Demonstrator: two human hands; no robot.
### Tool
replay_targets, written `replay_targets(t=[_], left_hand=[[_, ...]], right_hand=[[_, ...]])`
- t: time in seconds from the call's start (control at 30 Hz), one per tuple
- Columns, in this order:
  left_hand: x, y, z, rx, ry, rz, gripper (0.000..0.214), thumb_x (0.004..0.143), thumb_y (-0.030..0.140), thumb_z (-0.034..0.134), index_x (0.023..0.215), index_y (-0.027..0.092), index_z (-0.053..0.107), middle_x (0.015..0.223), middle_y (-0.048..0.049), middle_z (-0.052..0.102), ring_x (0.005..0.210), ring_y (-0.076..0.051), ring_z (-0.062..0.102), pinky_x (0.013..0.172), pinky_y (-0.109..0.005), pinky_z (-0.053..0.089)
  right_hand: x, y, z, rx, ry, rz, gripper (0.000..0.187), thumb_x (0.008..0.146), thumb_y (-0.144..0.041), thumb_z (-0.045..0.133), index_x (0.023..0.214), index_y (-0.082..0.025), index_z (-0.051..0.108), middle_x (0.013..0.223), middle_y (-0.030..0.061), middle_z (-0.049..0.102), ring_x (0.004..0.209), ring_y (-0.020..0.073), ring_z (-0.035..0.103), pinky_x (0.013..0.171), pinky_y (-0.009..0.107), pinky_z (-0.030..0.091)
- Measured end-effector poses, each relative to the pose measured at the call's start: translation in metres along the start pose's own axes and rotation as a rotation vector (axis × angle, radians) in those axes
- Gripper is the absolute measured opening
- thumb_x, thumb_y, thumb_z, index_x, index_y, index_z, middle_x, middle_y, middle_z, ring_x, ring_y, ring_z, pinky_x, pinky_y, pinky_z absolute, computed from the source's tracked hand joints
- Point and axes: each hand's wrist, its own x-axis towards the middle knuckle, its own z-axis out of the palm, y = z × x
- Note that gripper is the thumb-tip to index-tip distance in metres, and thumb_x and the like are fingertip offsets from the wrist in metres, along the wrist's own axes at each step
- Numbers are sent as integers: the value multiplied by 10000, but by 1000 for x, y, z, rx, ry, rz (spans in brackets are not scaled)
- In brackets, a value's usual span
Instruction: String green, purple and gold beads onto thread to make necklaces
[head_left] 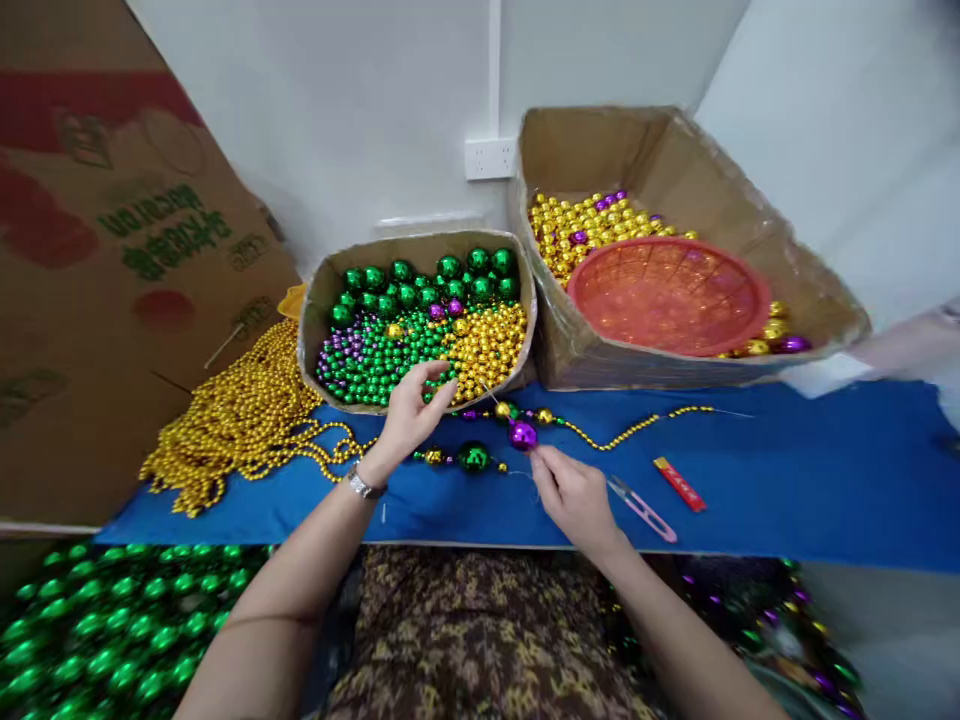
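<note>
- Below the table's near edge, big green beads [112, 630] lay massed at the left, mixed beads [787, 620] at the right.
- On the blue table [795, 480], pink-handled snips [643, 510] lay near a red packet [679, 485].
- The right hand [574, 497] had thumb and fingertips closed on a large purple bead [523, 434], held just above the table — a thin pale shaft [489, 395] showed beyond it.
- Close by lay a green bead strand [474, 457] and, farther back, a gold-ended strand [622, 440].
- The left hand [409, 410] reached over the low carton's near rim, thumb and forefinger parted; whether its other fingers touched beads could not be told.
- That low carton [420, 250] held small green and purple beads at left, small gold ones at right, large green balls along the back.
- Gold chains [240, 420] were heaped beside it.
- The tall carton [600, 145] held gold beads with a few purple — and a red basket [667, 290] resting tilted on them.
</note>
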Motion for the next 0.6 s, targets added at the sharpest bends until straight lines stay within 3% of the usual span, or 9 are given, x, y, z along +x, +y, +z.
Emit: replay_targets(t=[0.1, 0.23, 0.33, 0.47, 0.6], left_hand=[[6, -8, 3, 235, -189, 89, 344, 892, 378, 567, 1154, 158, 605, 1105, -118, 659, 1060, -266, 578, 930, -402, 438], [8, -13, 6, 226, -298, 52, 283, 878, 338, 591, 1090, 162, 657, 1050, -116, 659, 958, -255, 602, 863, -385, 464], [7, -9, 7, -131, -176, -108, 298, 873, 376, 592, 1078, 172, 667, 1033, -84, 651, 840, -190, 614, 758, -316, 505], [5, 4, 5, -897, -65, -470, 398, 853, 500, 596, 1062, 168, 664, 960, -55, 663, 701, -129, 637, 618, -250, 543], [3, 15, 0, -1296, -80, -659, 366, 840, 442, 648, 1043, 138, 667, 991, -89, 691, 807, -171, 700, 717, -272, 584]], right_hand=[[-2, -2, 5, 9, -28, 10, 250, 975, -210, 428, 813, -173, 616, 666, 12, 649, 559, 102, 576, 588, 221, 367], [-4, -3, 8, 7, -44, 17, 251, 978, -219, 420, 830, -172, 618, 688, 20, 664, 583, 108, 598, 607, 217, 379], [-5, -3, 8, 8, -60, 23, 252, 981, -226, 412, 848, -172, 619, 694, 22, 669, 605, 113, 614, 622, 213, 387], [-6, -4, 10, 25, -81, 37, 261, 982, -232, 407, 836, -176, 616, 698, 25, 670, 605, 115, 609, 622, 216, 385], [-7, -6, 12, 31, -94, 21, 267, 981, -228, 408, 815, -177, 611, 694, 24, 669, 601, 115, 601, 611, 220, 375]])
